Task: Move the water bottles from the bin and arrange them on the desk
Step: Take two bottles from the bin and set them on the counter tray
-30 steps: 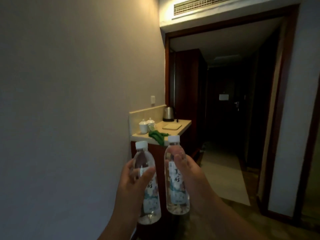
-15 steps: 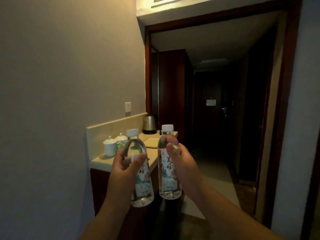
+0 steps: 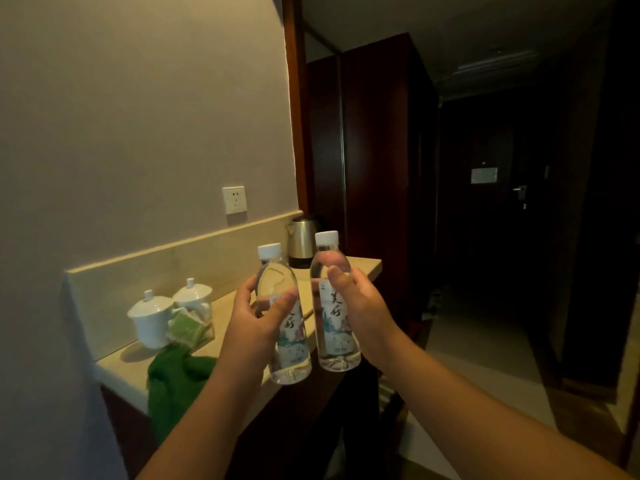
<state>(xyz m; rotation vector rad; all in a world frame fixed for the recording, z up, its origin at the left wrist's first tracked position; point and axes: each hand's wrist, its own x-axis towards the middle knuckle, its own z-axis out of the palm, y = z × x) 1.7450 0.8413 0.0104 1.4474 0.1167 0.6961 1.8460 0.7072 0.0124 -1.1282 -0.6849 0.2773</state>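
Two lidded white cups [image 3: 152,315], green cloth [image 3: 173,379], steel kettle [image 3: 302,241], wall socket [image 3: 234,200]

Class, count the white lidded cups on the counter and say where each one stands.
2. One lidded cup stands nearest the wall end; the other lidded cup is just behind it, partly hidden.

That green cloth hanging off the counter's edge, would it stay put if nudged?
Probably not. The green cloth looks soft and floppy, crumpled, with much of it draped over the counter edge. A nudge could drag it off. It likely weighs little.
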